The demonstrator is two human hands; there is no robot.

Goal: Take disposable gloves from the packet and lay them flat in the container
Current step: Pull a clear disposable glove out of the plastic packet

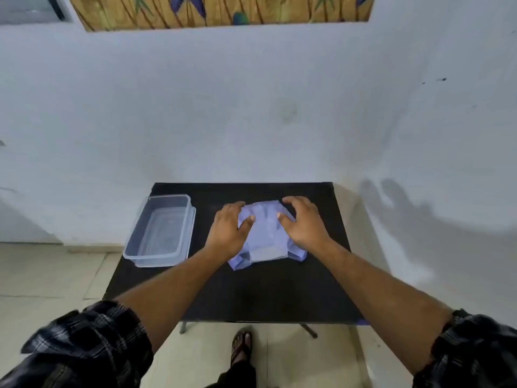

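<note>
Lying crumpled and translucent, the packet is gripped by left hand and right hand.

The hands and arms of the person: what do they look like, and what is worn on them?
Both hands, left hand and right hand, are bare, without gloves or rings visible. The forearms are bare too. Dark plaid sleeves are rolled up near the elbows on both arms.
</note>
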